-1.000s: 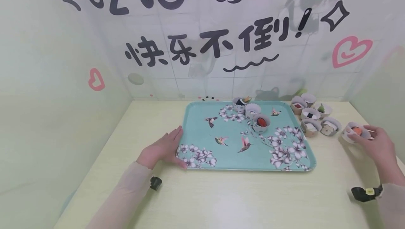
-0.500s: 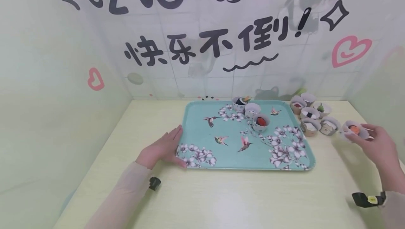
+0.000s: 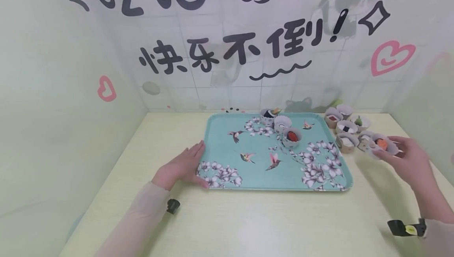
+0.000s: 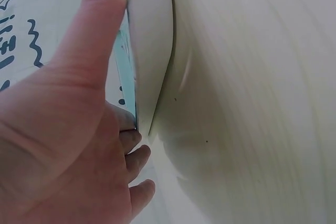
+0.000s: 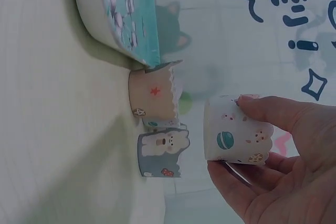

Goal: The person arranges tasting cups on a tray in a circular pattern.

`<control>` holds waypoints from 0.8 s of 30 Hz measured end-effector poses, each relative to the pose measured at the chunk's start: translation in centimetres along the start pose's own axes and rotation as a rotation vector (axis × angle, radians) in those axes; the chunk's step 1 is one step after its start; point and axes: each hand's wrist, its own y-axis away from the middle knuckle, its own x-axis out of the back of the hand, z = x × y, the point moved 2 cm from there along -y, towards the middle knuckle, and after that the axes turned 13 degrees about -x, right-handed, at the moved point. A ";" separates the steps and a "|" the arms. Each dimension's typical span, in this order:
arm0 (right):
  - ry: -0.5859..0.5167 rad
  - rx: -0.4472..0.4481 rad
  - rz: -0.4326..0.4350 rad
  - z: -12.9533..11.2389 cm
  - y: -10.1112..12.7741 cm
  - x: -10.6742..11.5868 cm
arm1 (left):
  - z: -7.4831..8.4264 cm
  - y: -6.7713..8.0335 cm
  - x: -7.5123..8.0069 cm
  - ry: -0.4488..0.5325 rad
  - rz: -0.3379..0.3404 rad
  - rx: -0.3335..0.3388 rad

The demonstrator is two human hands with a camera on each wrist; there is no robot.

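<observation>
White, paper-looking cup point(image 5: 239, 135) with an orange piece point(image 3: 382, 144) inside: raised above the surface point(image 3: 248, 225), right of the tray point(image 3: 220, 135). Right hand point(image 3: 408, 160): grip holding the cup, thumb and fingers on opposite sides. Judged light, thin, easily crushed; gentle mid-height hold suits. Brown cup point(image 5: 152, 95) and grey cup point(image 5: 160, 156) stand lower, near the tray. Left hand point(image 3: 182, 166) rests along tray's left edge, fingers fairly straight

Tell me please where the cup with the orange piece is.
In the head view, the cup is at right, held above the table by the right hand, near the bear-print cup.
</observation>
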 end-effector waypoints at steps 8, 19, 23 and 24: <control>0.004 0.015 -0.060 -1.4 0.9 -0.8 | 0.3 -0.1 0.1 0.018 -0.022 0.004; -0.041 0.086 -0.131 -3.8 1.7 -2.6 | 0.0 -0.2 0.3 0.026 -0.026 -0.006; -0.065 0.123 -0.153 -4.8 1.7 -3.6 | 0.0 -0.2 0.3 0.039 -0.013 -0.015; -0.072 0.130 -0.160 -5.0 1.7 -3.8 | 0.0 -0.2 0.3 0.038 -0.013 -0.015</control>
